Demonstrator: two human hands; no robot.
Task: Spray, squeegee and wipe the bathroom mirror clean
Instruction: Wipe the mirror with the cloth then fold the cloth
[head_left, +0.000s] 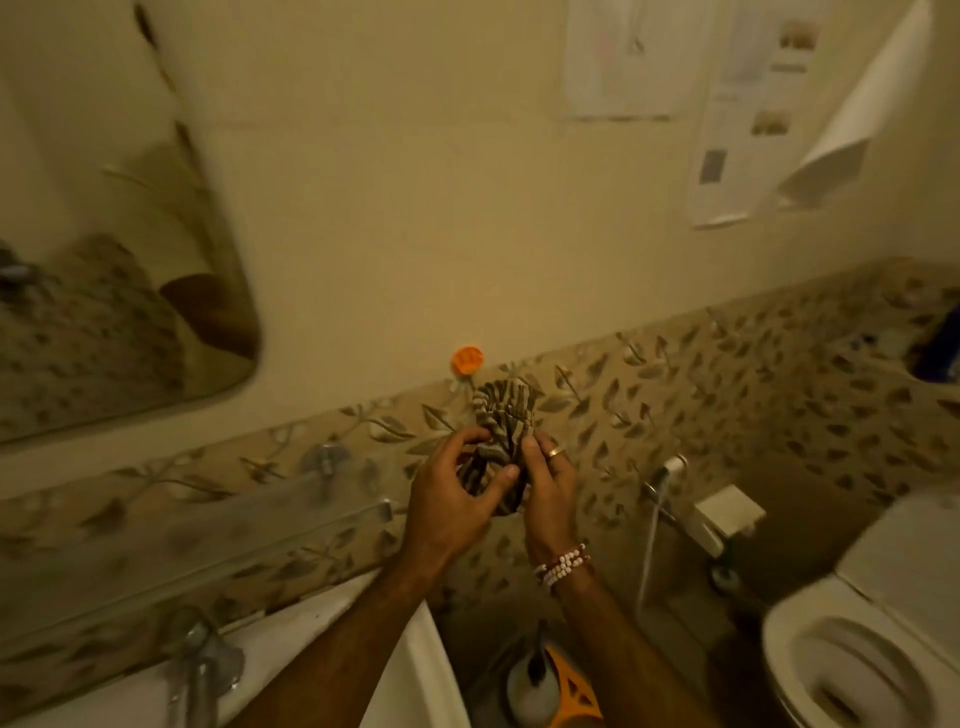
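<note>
A: How far along? The big rounded wall mirror (104, 291) sits far left, too blurry to judge clean.

B: Looks like wiping prep. Left hand (452, 499) and right hand (550, 483) both pinch a bunched striped brown cloth (501, 426) with closed fingers, well right of it.

A: Obstacles?

B: Glass shelf (197, 525), white sink (332, 639) underneath.

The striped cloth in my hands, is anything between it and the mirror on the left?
Nothing visible blocks the way. Both the left hand and right hand hold the bunched brown striped cloth in open air before the tiled wall. The rounded wall mirror hangs up-left; the frosted glass shelf sits below it, off that path.
</note>
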